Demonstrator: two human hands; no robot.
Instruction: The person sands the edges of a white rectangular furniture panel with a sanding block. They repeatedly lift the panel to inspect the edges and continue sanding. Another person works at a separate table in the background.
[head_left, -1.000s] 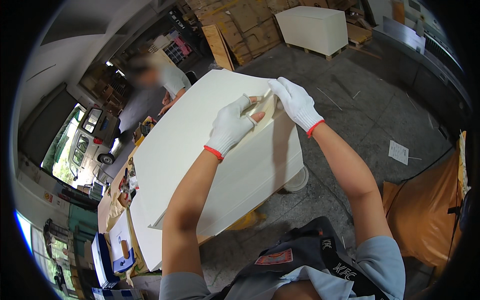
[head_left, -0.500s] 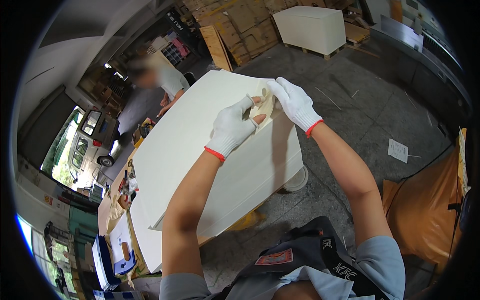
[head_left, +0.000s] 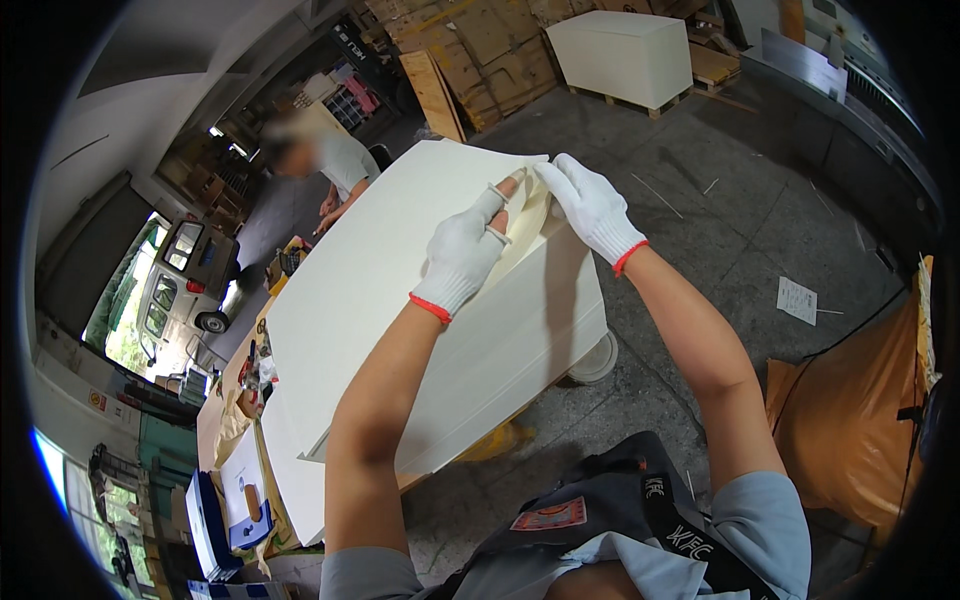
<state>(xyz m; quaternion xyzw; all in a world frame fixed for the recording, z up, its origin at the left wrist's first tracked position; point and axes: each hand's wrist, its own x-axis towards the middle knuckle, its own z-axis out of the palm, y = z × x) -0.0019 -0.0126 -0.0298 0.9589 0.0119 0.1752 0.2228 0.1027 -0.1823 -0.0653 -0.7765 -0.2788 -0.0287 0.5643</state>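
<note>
A large white sheet [head_left: 380, 250] lies on top of a pale, flat stack [head_left: 480, 370] in front of me. Along its far right edge the material is lifted and curled, making a cream-coloured fold [head_left: 530, 215]. My right hand [head_left: 590, 207], in a white glove with a red cuff, grips the sheet's edge at the far right corner. My left hand [head_left: 468, 245] rests beside the fold, its glove leaving the thumb and index fingertips bare. Those fingers are stretched out against the sheet; its other fingers are largely hidden.
Another person [head_left: 345, 165] leans at the stack's far left side. A white stack on a pallet [head_left: 625, 60] stands at the back. Orange-brown sheeting [head_left: 840, 400] bulges at the right, a paper [head_left: 797, 301] lies on the floor, and a round white lid [head_left: 595, 360] sits beside the stack.
My left thumb and index finger have drawn back from the curled fold and sit closer together, farther up along it. The fold shows more openly. My right hand stays nearly in place.
</note>
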